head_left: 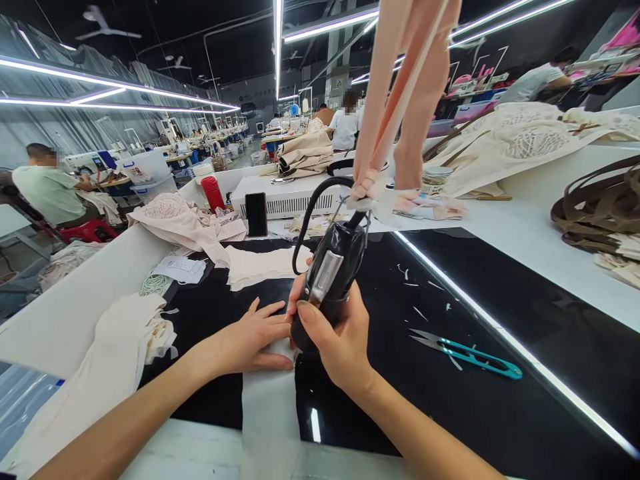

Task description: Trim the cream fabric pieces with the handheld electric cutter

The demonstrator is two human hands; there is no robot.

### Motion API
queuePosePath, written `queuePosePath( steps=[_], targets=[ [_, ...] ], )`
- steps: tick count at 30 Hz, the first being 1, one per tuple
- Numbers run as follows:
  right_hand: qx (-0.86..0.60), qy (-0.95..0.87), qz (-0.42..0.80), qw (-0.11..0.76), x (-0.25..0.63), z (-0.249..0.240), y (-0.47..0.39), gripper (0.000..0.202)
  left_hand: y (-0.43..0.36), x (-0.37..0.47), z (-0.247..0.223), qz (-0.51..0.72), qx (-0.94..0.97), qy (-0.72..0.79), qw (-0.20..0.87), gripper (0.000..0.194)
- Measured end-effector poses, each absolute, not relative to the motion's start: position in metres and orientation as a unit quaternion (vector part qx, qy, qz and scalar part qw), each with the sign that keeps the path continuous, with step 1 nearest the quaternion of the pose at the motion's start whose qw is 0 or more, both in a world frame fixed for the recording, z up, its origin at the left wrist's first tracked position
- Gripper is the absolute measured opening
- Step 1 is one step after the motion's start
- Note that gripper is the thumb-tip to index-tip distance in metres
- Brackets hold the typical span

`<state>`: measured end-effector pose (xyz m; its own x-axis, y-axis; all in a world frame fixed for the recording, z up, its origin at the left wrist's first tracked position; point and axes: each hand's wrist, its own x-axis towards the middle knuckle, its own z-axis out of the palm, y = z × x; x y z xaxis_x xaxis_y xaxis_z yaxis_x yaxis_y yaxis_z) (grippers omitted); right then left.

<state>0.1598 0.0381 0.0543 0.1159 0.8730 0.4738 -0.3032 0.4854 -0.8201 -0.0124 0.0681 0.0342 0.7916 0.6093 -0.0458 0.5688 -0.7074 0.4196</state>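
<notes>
My right hand [340,333] is wrapped round a black corded handheld power tool [333,267] with a silver switch plate. The tool stands nearly upright; its working end is hidden behind my hand. Pale pink fabric strips [387,100] tied at its top run up out of view. Fingers spread and flat, my left hand [253,337] presses on a whitish fabric strip [270,407], close beside the tool's lower end. This strip runs over the table's near edge. To the right of my right hand lie teal-handled thread snips [470,353], their blades apart.
Around the glossy black tabletop [400,413] lie cream fabric pieces [265,263], a cream fabric stack [115,347] and small scraps. A phone [257,215] leans on a white vented box [295,197], near a red bottle [213,193]. Brown straps [600,207] are piled right. Other people sit at machines beyond.
</notes>
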Motion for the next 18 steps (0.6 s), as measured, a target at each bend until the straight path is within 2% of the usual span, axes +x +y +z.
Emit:
queuePosePath(
  steps=[5,8,11,13,18],
  targets=[
    [-0.292,-0.518,0.413,0.690,0.159,0.057,0.037,0.018,0.070,-0.013,0.035,0.064,0.924,0.315,0.208,0.047],
    [-0.299,-0.520,0.406,0.690,0.163,0.060,0.038,0.023,0.063,-0.019,0.034,0.091,0.923,0.324,0.185,0.037],
    [-0.316,-0.527,0.372,0.696,0.170,0.064,0.040,0.025,0.042,-0.027,0.029,0.188,0.901,0.370,0.129,0.018],
    [-0.335,-0.528,0.347,0.699,0.174,0.067,0.043,0.026,0.022,-0.028,0.025,0.215,0.883,0.405,0.097,0.018],
    [-0.357,-0.538,0.330,0.689,0.180,0.076,0.047,0.034,-0.014,-0.015,0.016,0.130,0.894,0.426,0.049,0.017]
  ],
)
